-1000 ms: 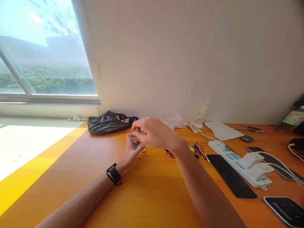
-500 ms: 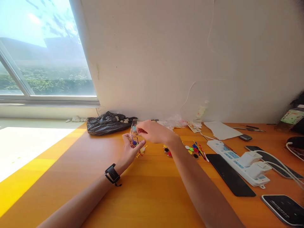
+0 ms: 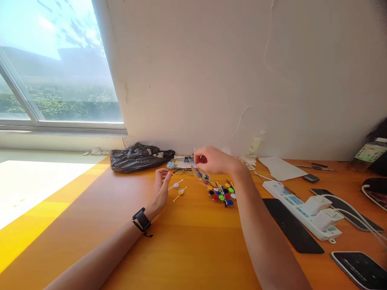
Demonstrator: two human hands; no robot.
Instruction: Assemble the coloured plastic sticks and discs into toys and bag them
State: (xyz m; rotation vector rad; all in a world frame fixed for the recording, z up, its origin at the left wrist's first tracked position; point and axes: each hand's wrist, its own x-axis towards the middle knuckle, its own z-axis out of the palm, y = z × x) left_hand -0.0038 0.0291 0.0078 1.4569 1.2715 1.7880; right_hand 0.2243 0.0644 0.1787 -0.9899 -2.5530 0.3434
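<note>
My right hand [image 3: 213, 159] pinches a clear plastic bag [image 3: 196, 169] by its upper part. Small coloured plastic pieces show in or just below the bag, above a pile of coloured discs and thin sticks [image 3: 222, 194] on the table. My left hand [image 3: 160, 191] is apart from the bag, its fingers loosely bent and the thumb raised, with nothing visible in them. To its right lie a white stick piece [image 3: 176, 185] and a yellow stick piece [image 3: 180, 193], each with a round part at the middle.
Behind my hands are a crumpled black plastic bag [image 3: 139, 157], a pair of glasses [image 3: 183, 172] and a small round container [image 3: 171, 165]. At right lie a white power strip [image 3: 286, 196] with plugged-in chargers, a black phone [image 3: 290, 225], white paper [image 3: 281, 168] and cables.
My right hand has carried the clear bag rightward, away from my left hand and over the pile. White and yellow pieces now show uncovered on the table. My left hand has bent its fingers.
</note>
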